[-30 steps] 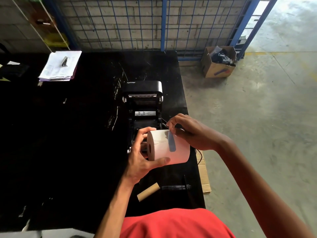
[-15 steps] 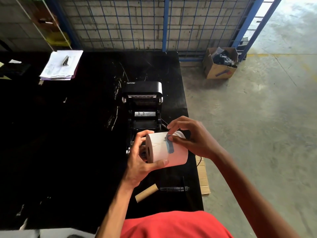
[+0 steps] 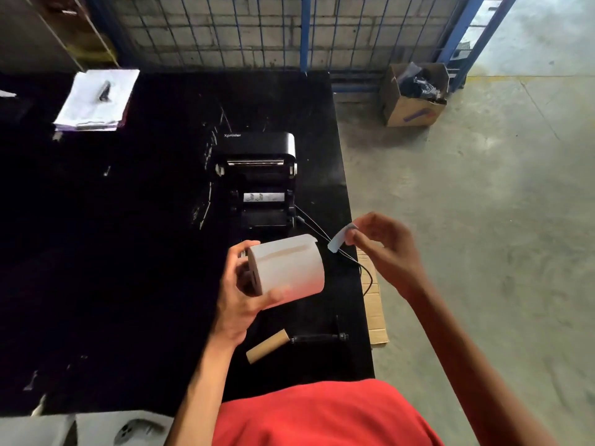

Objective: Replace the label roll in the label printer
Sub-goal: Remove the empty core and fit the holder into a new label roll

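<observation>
Black table (image 3: 128,252) bearing the open label printer (image 3: 257,175). Near its front, my left hand (image 3: 238,294) grips the white label roll (image 3: 289,268) above the table; my right hand (image 3: 383,249) pinches a peeled tape strip (image 3: 339,241) just beside the roll.

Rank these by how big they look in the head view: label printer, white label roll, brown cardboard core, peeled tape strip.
1. label printer
2. white label roll, held nearer the camera, so this gap is unsure
3. brown cardboard core
4. peeled tape strip
</observation>
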Demonstrator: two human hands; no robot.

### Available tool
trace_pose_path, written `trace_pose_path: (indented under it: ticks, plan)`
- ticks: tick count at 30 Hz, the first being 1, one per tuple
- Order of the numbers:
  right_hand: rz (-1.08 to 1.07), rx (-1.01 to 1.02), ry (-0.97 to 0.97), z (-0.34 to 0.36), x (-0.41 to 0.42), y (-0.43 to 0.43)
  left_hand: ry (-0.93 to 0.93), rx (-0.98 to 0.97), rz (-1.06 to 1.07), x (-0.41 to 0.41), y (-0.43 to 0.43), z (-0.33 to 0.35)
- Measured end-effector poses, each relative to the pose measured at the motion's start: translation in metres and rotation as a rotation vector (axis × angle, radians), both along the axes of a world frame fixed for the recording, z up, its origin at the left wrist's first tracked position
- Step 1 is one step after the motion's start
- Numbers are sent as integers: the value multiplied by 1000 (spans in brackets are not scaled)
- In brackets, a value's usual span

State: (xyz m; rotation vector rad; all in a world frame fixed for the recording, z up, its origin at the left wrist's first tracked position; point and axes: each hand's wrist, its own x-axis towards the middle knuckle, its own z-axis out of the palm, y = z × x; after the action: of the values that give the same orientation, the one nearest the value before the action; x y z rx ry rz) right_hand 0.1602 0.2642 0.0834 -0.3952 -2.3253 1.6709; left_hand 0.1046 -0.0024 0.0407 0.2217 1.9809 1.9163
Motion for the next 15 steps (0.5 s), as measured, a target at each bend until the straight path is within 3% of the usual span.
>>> trace_pose_path:
  ticks: [3, 7, 15]
  plan:
    - [-56, 114, -282, -65, 1, 7, -18, -5, 19, -1, -6, -4]
    - [33, 208, -601, -138, 6, -1, -19, -48, 51, -2, -12, -5]
    - [69, 289, -744, -187, 2, -15, -42, -74, 98, -11, -13, -4]
